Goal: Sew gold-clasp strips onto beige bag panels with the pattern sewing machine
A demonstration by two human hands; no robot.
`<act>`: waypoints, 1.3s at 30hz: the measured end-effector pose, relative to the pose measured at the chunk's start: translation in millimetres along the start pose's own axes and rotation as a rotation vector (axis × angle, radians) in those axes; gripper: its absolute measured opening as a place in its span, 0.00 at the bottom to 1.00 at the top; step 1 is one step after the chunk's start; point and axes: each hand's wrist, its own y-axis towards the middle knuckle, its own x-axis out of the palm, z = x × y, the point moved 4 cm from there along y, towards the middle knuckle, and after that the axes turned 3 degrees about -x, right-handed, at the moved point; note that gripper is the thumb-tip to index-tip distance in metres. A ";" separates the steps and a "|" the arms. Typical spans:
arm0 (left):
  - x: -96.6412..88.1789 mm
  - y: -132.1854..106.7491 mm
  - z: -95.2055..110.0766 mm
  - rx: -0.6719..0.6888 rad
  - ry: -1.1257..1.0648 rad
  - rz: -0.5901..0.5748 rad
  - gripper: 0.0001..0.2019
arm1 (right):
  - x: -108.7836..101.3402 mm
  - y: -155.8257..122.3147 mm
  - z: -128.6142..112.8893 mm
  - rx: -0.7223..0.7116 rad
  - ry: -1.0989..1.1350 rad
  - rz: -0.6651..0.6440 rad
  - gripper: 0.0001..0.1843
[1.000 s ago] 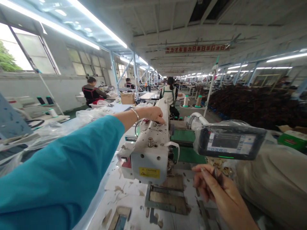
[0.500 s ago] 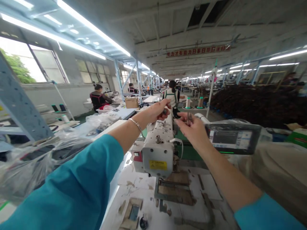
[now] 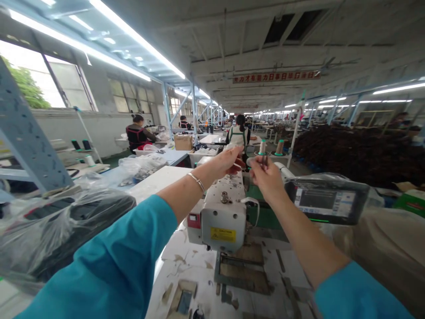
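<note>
My left hand (image 3: 227, 163) is up over the far end of the machine (image 3: 222, 215), its fingers (image 3: 232, 156) pinched narrow on a pale bit (image 3: 238, 165), thread perhaps; it is too small to tell. My right hand (image 3: 266, 175) is just beside it, fingers closed on a thin dark tool (image 3: 264, 160) that stands upright above the knuckles. The hands are near each other but apart, both in the air above the machine, which stands on the worn white surface (image 3: 195, 270).

At my left a clear bag (image 3: 66, 230) lies full of something dark. Further off stands a cardboard box (image 3: 183, 142); I cannot see inside it. Beside it a white tray (image 3: 203, 155) holds pale stuff.

Half a second ago my left hand was at the knobs on the machine's top; now it is lifted clear. A second ago my right hand was down by the surface; now it is level with the left.
</note>
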 end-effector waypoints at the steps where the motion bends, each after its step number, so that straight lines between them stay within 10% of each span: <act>1: -7.1 3.7 -2.4 -0.002 0.019 0.020 0.13 | -4.7 0.5 3.1 0.069 0.076 -0.002 0.16; 7: -30.5 13.0 -3.4 0.063 -0.013 0.091 0.10 | -4.5 8.9 23.9 0.142 -0.086 -0.195 0.15; 26: -63.3 -1.0 -11.7 0.151 -0.335 0.158 0.10 | 44.0 15.4 32.7 -0.438 -0.849 -0.579 0.18; 39: -64.6 -0.4 -9.0 0.152 -0.349 0.164 0.10 | 44.4 9.5 22.7 -0.290 -0.938 -0.687 0.26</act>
